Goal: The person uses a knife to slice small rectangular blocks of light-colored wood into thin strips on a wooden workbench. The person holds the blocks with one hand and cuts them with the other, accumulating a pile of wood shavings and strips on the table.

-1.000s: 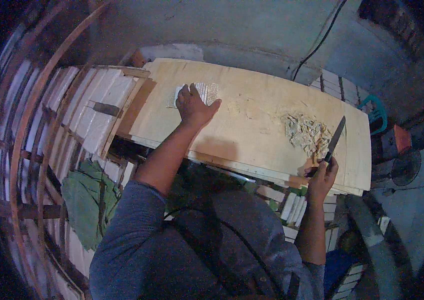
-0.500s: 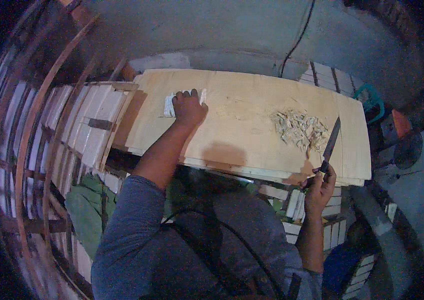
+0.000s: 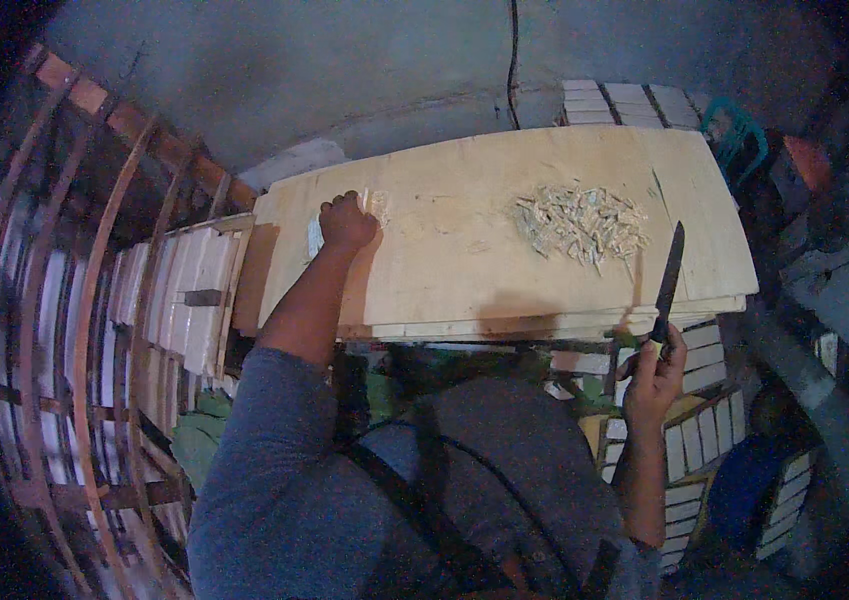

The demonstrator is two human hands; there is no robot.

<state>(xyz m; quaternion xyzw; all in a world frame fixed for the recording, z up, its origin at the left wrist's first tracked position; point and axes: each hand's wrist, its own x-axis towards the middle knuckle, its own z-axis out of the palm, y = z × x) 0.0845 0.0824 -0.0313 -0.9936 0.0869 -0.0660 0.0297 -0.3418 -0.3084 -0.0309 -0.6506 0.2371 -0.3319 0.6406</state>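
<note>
A long, pale wooden board (image 3: pixel 444 250) lies in front of me. Near its left end, my left hand (image 3: pixel 349 222) has its fingers bent down around a whitish ribbed piece (image 3: pixel 315 238), mostly hidden beneath it. A thin pale strip (image 3: pixel 365 200) sticks up beside the fingertips. Off the board's near right edge, my right hand (image 3: pixel 656 368) is wrapped around the handle of a knife (image 3: pixel 671 270). Its dark blade points up and away over the board. Between the hands, toward the right, small pale slivers are heaped in a loose pile (image 3: pixel 584 222).
Slatted wooden racks (image 3: pixel 109 260) stand at the left, and a stack of white-edged blocks (image 3: pixel 199 270) adjoins the board's left end. More white blocks (image 3: pixel 699 440) sit below at the right. A teal plastic object (image 3: pixel 739 135) is beyond the far right corner, near a grey wall (image 3: pixel 364 80).
The view has shifted, with the board sitting differently in it. My left hand has gone from lying over the white piece to fingers bunched at it. The knife stays in my right hand.
</note>
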